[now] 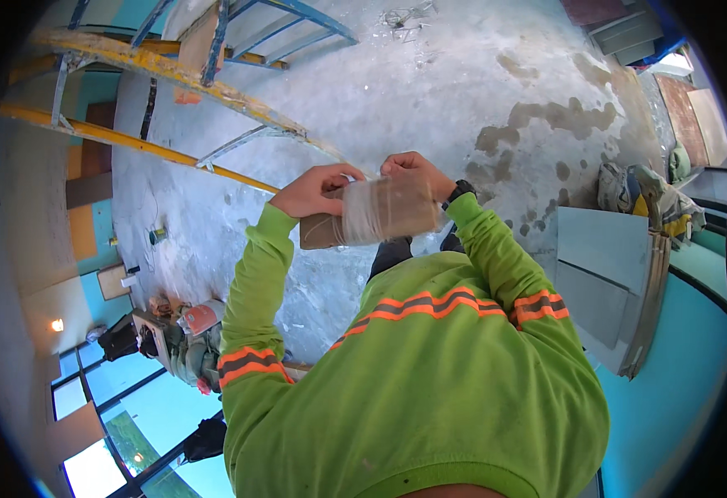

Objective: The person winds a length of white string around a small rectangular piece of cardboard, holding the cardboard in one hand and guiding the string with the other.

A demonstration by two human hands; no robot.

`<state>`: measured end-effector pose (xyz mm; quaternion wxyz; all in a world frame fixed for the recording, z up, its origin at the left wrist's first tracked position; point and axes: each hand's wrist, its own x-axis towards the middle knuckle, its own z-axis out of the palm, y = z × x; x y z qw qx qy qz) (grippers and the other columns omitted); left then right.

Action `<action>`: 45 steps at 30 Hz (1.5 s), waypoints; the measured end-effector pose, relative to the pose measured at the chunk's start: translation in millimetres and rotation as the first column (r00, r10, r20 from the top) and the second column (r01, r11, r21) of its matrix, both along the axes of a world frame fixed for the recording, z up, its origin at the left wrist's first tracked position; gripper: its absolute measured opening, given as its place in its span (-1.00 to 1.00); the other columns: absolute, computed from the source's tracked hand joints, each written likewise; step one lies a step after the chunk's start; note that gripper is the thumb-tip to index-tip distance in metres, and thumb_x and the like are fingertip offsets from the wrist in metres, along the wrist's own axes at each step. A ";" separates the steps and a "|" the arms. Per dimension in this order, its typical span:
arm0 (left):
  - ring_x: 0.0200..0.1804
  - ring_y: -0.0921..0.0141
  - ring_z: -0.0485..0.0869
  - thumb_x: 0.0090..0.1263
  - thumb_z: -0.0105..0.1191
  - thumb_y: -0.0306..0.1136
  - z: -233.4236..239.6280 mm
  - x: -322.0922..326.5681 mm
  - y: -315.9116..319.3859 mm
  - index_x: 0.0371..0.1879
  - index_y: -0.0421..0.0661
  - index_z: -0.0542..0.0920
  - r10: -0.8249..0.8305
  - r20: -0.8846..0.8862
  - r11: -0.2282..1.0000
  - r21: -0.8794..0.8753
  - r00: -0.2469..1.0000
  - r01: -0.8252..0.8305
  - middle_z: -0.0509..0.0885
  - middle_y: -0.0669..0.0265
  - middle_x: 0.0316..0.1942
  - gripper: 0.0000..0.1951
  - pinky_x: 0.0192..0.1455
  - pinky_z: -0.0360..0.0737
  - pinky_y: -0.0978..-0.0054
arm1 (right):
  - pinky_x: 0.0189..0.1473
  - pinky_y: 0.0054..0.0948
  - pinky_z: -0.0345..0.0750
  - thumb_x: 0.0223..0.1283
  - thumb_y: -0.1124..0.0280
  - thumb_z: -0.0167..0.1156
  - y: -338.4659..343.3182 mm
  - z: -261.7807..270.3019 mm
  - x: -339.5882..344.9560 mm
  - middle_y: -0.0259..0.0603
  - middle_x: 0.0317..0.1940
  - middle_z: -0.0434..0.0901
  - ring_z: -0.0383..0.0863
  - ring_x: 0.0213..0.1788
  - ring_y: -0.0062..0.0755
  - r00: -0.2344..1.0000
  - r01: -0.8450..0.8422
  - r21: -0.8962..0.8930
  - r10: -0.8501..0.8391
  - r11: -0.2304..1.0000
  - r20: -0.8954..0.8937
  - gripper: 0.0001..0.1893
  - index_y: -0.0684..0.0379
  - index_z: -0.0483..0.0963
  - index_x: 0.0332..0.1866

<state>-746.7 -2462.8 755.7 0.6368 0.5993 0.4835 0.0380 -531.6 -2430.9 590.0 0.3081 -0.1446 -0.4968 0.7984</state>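
Observation:
A flat brown board (410,208), with pale cord (361,215) wound around its middle, is held level in front of my chest. My left hand (318,192) grips its left part, the thumb on the near face and the fingers curled over the far edge. At the upper right edge, my right hand (418,173) has its fingers curled close to the board; a pinch on a strand of cord there is too small to make out. A loose loop of cord lies across the board's left end. A black watch is on my right wrist.
Paint-stained yellow and blue ladders (170,71) stand at upper left. Stacked panels (606,280) lean at right beside cloth bags (646,193). Wet patches (562,118) mark the concrete floor. Bags and sacks (192,342) lie at lower left, with a small green container (158,236) beyond them.

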 end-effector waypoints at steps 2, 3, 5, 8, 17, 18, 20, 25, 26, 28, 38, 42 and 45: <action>-0.17 0.54 0.54 0.05 0.18 -0.42 -8.6 0.9 -4.4 0.27 -0.13 0.31 0.261 0.248 0.965 -0.101 0.933 -0.243 0.60 0.40 -0.21 -0.31 -0.02 0.41 0.60 | -0.24 -0.59 0.40 0.28 0.44 0.06 -5.7 2.9 3.8 -0.49 -0.42 0.52 0.42 -0.33 -0.71 0.994 0.059 -0.020 -0.060 0.998 -0.086 -0.87 0.25 0.53 -0.23; -0.17 0.54 0.54 0.05 0.18 -0.42 -17.8 6.0 -8.2 0.27 -0.13 0.31 0.259 0.251 0.965 -0.111 0.933 -0.238 0.60 0.40 -0.21 -0.31 -0.02 0.41 0.60 | -0.27 -0.59 0.38 0.31 0.40 0.06 -12.9 4.2 1.2 -0.49 -0.45 0.49 0.39 -0.37 -0.71 0.985 0.171 0.022 -0.170 0.985 -0.043 -0.84 0.26 0.53 -0.24; -0.14 0.54 0.56 0.13 0.12 -0.36 -34.6 22.4 -15.1 0.25 -0.26 0.31 0.544 0.424 0.832 -0.157 0.724 -0.533 0.62 0.35 -0.21 -0.36 0.02 0.44 0.56 | -0.31 -0.60 0.35 0.33 0.36 0.06 -16.6 0.1 1.9 -0.49 -0.49 0.47 0.36 -0.40 -0.70 0.960 0.279 0.061 -0.279 0.958 0.005 -0.81 0.27 0.52 -0.26; -0.22 0.43 0.57 0.20 0.06 -0.16 -78.4 5.2 -30.4 0.08 -0.31 0.42 0.611 0.508 0.778 -0.245 0.607 -0.578 0.59 0.22 -0.24 -0.46 -0.16 0.49 0.49 | -0.27 -0.59 0.36 0.36 0.26 0.06 -11.1 -8.1 7.1 -0.44 -0.54 0.45 0.36 -0.42 -0.66 0.999 0.042 -0.097 -0.042 0.994 0.005 -0.74 0.26 0.53 -0.28; -0.56 0.41 0.29 0.28 -0.06 -0.12 -52.6 4.1 -14.3 -0.04 -0.08 0.37 0.345 0.866 0.919 -0.234 0.363 -0.317 0.33 0.34 -0.51 -0.63 -0.48 0.31 0.45 | -0.33 -0.64 0.35 0.35 0.33 0.07 -8.1 26.8 39.9 -0.46 -0.45 0.48 0.36 -0.41 -0.72 0.991 0.052 0.052 -0.058 0.997 0.120 -0.81 0.25 0.49 -0.23; -0.57 0.43 0.27 0.31 -0.09 -0.13 -29.9 14.5 -17.2 0.02 -0.06 0.36 0.455 0.829 0.857 -0.310 0.324 -0.411 0.31 0.34 -0.53 -0.62 -0.50 0.30 0.45 | -0.33 -0.64 0.35 0.35 0.33 0.07 -6.1 33.0 43.6 -0.46 -0.45 0.48 0.36 -0.41 -0.72 0.991 0.055 0.049 -0.060 0.997 0.120 -0.81 0.25 0.49 -0.23; -0.56 0.42 0.30 0.34 -0.11 -0.12 2.1 20.5 -24.1 0.07 -0.05 0.35 0.571 0.799 0.723 -0.379 0.190 -0.577 0.33 0.33 -0.51 -0.61 -0.51 0.29 0.44 | -0.38 -0.65 0.34 0.35 0.34 0.07 -5.5 40.4 45.7 -0.47 -0.45 0.46 0.34 -0.42 -0.73 0.985 0.040 -0.014 -0.037 0.999 0.168 -0.82 0.24 0.48 -0.22; -0.56 0.42 0.30 0.39 -0.21 -0.09 36.2 24.3 -34.6 0.17 -0.03 0.29 0.497 0.831 0.719 -0.235 0.248 -0.654 0.36 0.32 -0.50 -0.57 -0.52 0.31 0.46 | -0.40 -0.65 0.35 0.35 0.36 0.06 -9.5 19.3 34.9 -0.47 -0.50 0.41 0.34 -0.44 -0.72 0.982 0.138 0.027 -0.140 0.990 0.126 -0.84 0.23 0.47 -0.22; -0.56 0.42 0.30 0.39 -0.21 -0.09 33.8 22.1 -41.3 0.17 -0.03 0.29 0.505 0.831 0.704 -0.241 0.233 -0.668 0.36 0.32 -0.50 -0.57 -0.52 0.31 0.46 | -0.40 -0.65 0.35 0.35 0.36 0.06 -11.6 19.3 30.1 -0.47 -0.51 0.41 0.34 -0.44 -0.71 0.965 0.203 0.036 -0.206 0.979 0.164 -0.85 0.24 0.47 -0.21; -0.53 0.42 0.30 0.42 -0.24 -0.09 30.0 17.3 -53.0 0.19 -0.04 0.27 0.515 0.824 0.710 -0.258 0.234 -0.655 0.36 0.33 -0.50 -0.56 -0.50 0.31 0.46 | -0.36 -0.64 0.37 0.35 0.36 0.06 -15.6 8.0 23.8 -0.44 -0.48 0.45 0.37 -0.42 -0.69 0.952 0.196 0.063 -0.205 0.979 0.228 -0.83 0.25 0.48 -0.20; -0.46 0.44 0.34 0.06 0.22 -0.03 9.5 -23.5 -135.8 0.25 -0.09 0.26 0.408 0.879 0.551 -0.453 -0.247 -0.701 0.30 0.19 -0.17 -0.24 -0.44 0.33 0.52 | -0.26 -0.60 0.40 0.36 0.34 0.05 -23.8 -51.9 25.7 -0.40 -0.50 0.50 0.40 -0.40 -0.64 0.778 0.346 0.455 -0.522 0.820 0.349 -0.79 0.28 0.52 -0.20; -0.42 0.47 0.39 -0.38 0.49 -0.07 10.6 -42.8 -152.3 0.23 -0.06 0.29 0.345 0.918 0.556 -0.370 -0.198 -0.744 0.23 0.08 0.14 0.03 -0.42 0.37 0.53 | -0.35 -0.63 0.36 0.37 0.33 0.04 -20.9 -47.2 34.5 -0.45 -0.55 0.41 0.33 -0.47 -0.69 0.786 0.376 0.269 -0.460 0.886 0.414 -0.79 0.27 0.52 -0.21; -0.41 0.47 0.39 -0.34 0.48 -0.07 17.0 -47.9 -150.1 0.22 -0.06 0.29 0.325 0.934 0.564 -0.315 -0.146 -0.764 0.24 0.12 0.21 0.00 -0.42 0.37 0.52 | -0.38 -0.65 0.35 0.35 0.32 0.07 -21.9 -40.5 32.5 -0.49 -0.54 0.42 0.35 -0.48 -0.70 0.844 0.381 0.087 -0.385 0.920 0.374 -0.78 0.26 0.55 -0.23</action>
